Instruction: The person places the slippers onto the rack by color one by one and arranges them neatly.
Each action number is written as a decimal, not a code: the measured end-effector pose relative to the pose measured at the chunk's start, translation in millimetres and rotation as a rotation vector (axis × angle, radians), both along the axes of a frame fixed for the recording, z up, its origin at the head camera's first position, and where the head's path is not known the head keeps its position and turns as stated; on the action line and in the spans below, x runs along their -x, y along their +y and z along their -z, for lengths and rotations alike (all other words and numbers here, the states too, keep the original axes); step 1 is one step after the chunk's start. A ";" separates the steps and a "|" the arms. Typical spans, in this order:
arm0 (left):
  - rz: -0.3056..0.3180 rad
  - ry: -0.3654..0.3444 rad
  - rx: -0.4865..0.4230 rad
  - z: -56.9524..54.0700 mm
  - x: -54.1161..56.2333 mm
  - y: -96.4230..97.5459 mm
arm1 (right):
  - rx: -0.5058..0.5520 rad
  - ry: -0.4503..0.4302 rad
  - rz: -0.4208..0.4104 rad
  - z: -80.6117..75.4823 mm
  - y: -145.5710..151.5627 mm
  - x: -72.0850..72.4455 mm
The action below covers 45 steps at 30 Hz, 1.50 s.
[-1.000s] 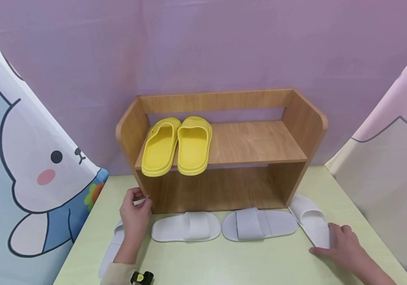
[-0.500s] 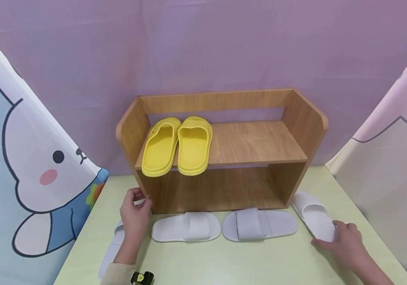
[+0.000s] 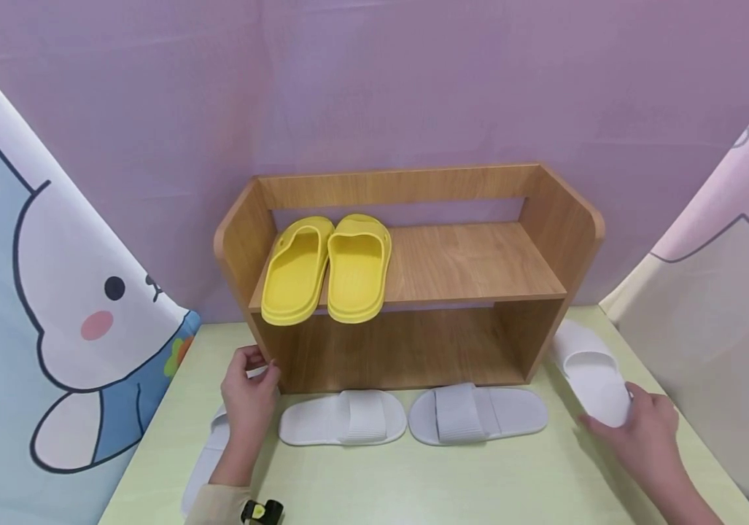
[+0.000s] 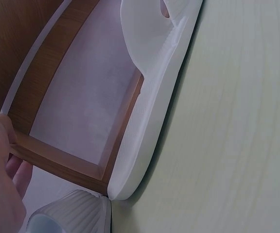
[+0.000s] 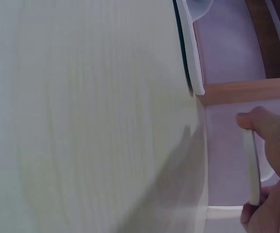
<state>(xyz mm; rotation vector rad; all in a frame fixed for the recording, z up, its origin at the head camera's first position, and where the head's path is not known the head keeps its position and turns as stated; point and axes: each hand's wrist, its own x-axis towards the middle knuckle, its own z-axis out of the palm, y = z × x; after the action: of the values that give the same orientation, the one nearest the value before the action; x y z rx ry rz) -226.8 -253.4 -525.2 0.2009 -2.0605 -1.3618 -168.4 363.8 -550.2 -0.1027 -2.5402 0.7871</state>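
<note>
In the head view a wooden shoe rack [image 3: 472,259] stands on the table. My left hand [image 3: 249,397] grips the front edge of its left side panel; the left wrist view shows thumb and fingers on either side of that panel [image 4: 62,167]. At the rack's right, my right hand [image 3: 646,437] holds a white slipper [image 3: 600,386] by the heel end, thumb on one side and fingers on the other. The slipper is raised and tilted, toe toward the back. Its heel edge [image 5: 252,167] shows between thumb and fingers in the right wrist view.
Two yellow clogs [image 3: 356,277] sit side by side on the upper shelf's left. Before the rack lie a white slipper [image 3: 305,423] and a pale grey slipper [image 3: 515,414]. Another slipper [image 3: 206,467] lies partly hidden beneath my left forearm. A purple curtain [image 3: 413,87] hangs behind.
My right hand has lifted the white slipper and shifted it slightly right and toward the back. The left hand stays on the rack's side panel.
</note>
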 end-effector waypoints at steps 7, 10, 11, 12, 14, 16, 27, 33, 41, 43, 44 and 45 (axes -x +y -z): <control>-0.007 0.005 0.000 -0.8 0.6 0.7 | 0.078 0.006 0.043 -11.7 -3.6 3.5; -0.005 0.007 -0.003 -1.4 0.5 0.7 | 0.096 0.003 0.055 -16.7 -4.5 5.6; -0.005 0.007 -0.002 -1.6 0.3 0.7 | 0.100 0.005 0.057 -18.2 -4.8 6.3; -0.006 0.006 -0.002 -1.8 0.1 0.7 | 0.102 0.008 0.058 -19.7 -5.0 7.0; -0.006 0.005 -0.001 -2.1 -0.1 0.7 | 0.105 0.011 0.056 -23.1 -4.9 8.1; -0.007 0.004 -0.001 -2.4 -0.4 0.7 | 0.107 0.005 0.057 -27.3 -5.0 8.9; 0.004 -0.017 -0.009 0.9 0.7 -0.1 | 0.142 0.041 0.095 -60.1 0.1 18.2; 0.004 -0.027 -0.005 1.7 0.5 -0.2 | 0.186 0.062 0.140 -81.0 -4.2 19.1; -0.002 -0.037 -0.002 1.2 0.3 0.0 | 0.228 0.070 0.171 -104.6 -13.6 20.6; -0.002 -0.035 -0.002 1.3 0.4 0.0 | 0.238 0.083 0.179 -110.6 -16.0 22.0; -0.003 -0.032 -0.002 1.3 0.4 -0.1 | 0.244 0.094 0.182 -113.5 -17.1 22.8; -0.004 -0.029 -0.002 1.3 0.4 -0.2 | 0.248 0.106 0.186 -116.4 -18.4 23.6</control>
<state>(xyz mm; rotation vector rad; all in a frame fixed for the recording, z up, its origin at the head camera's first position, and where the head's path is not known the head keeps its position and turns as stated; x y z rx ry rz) -227.3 -253.6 -526.5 0.2271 -2.0819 -1.3661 -192.0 345.5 -433.9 -0.3632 -2.2853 1.0005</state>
